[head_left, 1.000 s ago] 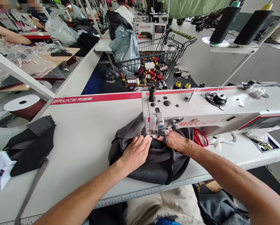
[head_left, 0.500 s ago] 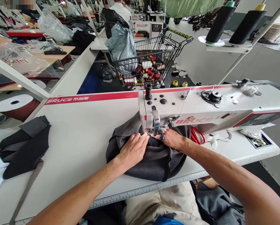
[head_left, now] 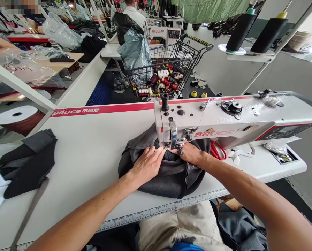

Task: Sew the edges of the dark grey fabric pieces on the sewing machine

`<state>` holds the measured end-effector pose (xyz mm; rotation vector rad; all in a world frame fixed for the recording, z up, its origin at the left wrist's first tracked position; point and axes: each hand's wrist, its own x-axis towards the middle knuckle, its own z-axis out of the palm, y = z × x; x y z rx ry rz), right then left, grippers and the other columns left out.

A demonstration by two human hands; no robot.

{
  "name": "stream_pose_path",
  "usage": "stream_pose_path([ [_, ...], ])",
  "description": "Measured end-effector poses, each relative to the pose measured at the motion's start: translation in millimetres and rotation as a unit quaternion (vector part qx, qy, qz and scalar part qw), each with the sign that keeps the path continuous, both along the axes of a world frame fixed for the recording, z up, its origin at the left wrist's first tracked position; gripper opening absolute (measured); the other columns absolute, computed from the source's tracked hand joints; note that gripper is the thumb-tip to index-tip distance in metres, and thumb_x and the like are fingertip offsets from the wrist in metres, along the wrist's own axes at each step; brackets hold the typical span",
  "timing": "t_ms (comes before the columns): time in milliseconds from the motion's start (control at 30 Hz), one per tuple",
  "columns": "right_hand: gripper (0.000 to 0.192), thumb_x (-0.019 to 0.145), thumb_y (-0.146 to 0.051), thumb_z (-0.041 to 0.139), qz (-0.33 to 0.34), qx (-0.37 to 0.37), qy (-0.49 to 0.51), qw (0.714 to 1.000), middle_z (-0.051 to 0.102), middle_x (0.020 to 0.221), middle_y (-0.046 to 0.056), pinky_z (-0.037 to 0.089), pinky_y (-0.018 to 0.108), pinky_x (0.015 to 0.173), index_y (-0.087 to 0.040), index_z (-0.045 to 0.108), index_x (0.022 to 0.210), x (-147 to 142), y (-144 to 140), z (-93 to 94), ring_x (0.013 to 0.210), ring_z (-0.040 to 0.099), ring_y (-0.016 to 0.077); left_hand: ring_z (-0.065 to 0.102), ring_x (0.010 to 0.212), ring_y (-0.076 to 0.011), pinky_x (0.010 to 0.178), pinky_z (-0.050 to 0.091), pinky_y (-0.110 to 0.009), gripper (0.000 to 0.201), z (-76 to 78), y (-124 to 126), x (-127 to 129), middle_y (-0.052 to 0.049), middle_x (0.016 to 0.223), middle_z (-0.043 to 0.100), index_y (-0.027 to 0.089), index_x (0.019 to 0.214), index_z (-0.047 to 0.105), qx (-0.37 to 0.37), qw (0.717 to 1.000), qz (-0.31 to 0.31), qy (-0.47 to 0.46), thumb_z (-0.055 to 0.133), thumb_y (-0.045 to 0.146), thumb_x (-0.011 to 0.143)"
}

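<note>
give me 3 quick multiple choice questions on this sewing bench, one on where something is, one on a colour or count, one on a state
1. Where does the dark grey fabric lie?
A. in the wire cart
B. on the table under the sewing machine head
C. on the floor

2. How many thread cones stand on the rack at the upper right?
A. two
B. five
C. none

3. How is the left hand?
A. raised in the air
B. gripping scissors
C. pressed flat on the fabric

Answers:
1 B, the fabric is bunched beneath the sewing machine at the needle.
2 A, two dark thread cones show on the rack.
3 C, its fingers lie spread on the cloth beside the right hand, which also rests on it.
</note>
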<state>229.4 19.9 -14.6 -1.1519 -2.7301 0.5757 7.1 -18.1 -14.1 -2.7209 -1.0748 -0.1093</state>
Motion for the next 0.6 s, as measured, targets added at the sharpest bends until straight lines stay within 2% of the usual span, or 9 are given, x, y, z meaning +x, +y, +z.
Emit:
stream_pose_path([
  [333,0.028,0.094,-0.011,0.043,-0.001,0.02,-0.006,1.0,0.072,0.097,0.01,0.046,0.032,0.095,-0.016,0.07,0.099,2.7,-2.7,-0.7,0.099,0.064,0.0216,0.051,0.093,-0.0224,0.081,0.041,-0.036,0.04,-0.7,0.4,0.0,-0.012,0.109,0.059,0.013,0.126,0.056,-0.004,1.0,0.002,-0.011,0.037,0.008,0.091],
  [600,0.03,0.096,-0.014,0.041,-0.004,0.031,-0.024,0.999,0.073,0.09,0.006,0.046,0.031,0.093,-0.02,0.07,0.099,-0.5,-1.1,-0.3,0.094,0.065,0.0205,0.051,0.093,-0.0226,0.08,0.041,-0.036,0.04,0.8,2.5,1.2,-0.012,0.106,0.06,0.014,0.125,0.057,-0.004,1.0,0.002,-0.017,0.038,0.008,0.09],
])
